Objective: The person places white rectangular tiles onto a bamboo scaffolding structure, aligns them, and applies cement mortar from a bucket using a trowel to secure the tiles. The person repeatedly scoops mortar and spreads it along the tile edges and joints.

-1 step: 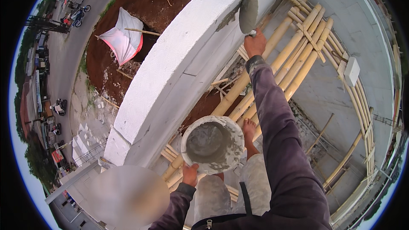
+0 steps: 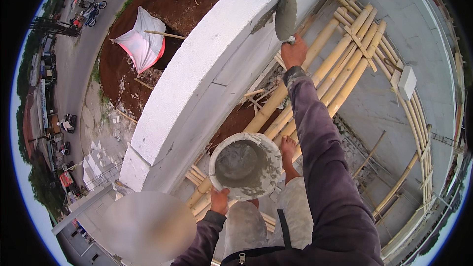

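Observation:
My right hand (image 2: 294, 51) is closed round the handle of a trowel (image 2: 286, 17), up by the far part of the block wall. Grey mortar coats the trowel's blade, which stands close beside the wall's inner face, near a wet mortar patch (image 2: 262, 22); whether it touches cannot be told. Low in front of me, my left hand (image 2: 219, 201) grips the rim of a bucket (image 2: 270, 187). Wet grey mortar (image 2: 240, 163) lies inside the bucket, and its rim is crusted with it. My left fingers are partly hidden under the rim.
A white block wall (image 2: 197, 61) curves along my left, with a drop to soil and a road (image 2: 74, 79) beyond. Bamboo poles (image 2: 340, 64) form the scaffold under my bare foot (image 2: 288, 148). A white block (image 2: 407, 83) rests on the right poles. A blurred patch covers the lower left.
My right hand and the trowel have shifted very slightly to the left. The left hand and the bucket are almost unmoved.

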### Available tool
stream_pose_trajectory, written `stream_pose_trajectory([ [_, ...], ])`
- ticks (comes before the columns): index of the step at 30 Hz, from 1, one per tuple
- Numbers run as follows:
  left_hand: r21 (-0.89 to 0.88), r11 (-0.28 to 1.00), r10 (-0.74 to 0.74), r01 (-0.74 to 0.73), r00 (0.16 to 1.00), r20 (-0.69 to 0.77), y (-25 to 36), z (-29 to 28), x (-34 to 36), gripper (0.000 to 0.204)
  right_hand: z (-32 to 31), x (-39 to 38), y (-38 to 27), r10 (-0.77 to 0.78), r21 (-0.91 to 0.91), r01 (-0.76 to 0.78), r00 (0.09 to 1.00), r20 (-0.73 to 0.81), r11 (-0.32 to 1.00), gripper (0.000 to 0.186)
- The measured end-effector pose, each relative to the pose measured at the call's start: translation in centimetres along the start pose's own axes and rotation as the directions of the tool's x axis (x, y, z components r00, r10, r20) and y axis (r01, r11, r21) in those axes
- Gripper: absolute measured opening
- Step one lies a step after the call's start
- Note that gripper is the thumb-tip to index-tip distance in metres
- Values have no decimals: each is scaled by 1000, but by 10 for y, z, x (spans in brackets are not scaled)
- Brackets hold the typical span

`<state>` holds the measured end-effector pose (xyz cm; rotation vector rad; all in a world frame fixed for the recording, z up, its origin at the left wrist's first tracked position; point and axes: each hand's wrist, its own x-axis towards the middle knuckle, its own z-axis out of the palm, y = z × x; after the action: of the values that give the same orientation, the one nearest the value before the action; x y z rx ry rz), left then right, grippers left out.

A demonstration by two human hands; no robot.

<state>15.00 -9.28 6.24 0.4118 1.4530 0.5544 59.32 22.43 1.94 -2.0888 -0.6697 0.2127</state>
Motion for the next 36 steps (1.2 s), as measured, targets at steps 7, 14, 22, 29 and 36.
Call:
stream_pose_trajectory([
  [7, 8, 999, -32, 33, 998, -46, -12, -14, 8, 60, 12, -125, 23, -71, 36, 65, 973, 219, 997, 20],
  [14, 18, 999, -38, 38, 998, -48, -14, -14, 9, 59, 26, -51, 29, 187, 230, -210, 975, 118, 950, 32],
  [22, -19, 1000, -20, 18, 998, -67, -4, -14, 9, 58, 21, -112, -11, 113, 266, -155, 980, 165, 952, 32],
  [29, 15, 1000, -1, 2, 999, -50, 20, -7, -16, 60, -42, -154, -78, 230, 278, -392, 851, 473, 877, 26],
  [36, -40, 999, 28, -29, 999, -20, 42, -16, -43, 65, -98, -145, -175, 343, 302, -719, 601, 721, 625, 17],
])
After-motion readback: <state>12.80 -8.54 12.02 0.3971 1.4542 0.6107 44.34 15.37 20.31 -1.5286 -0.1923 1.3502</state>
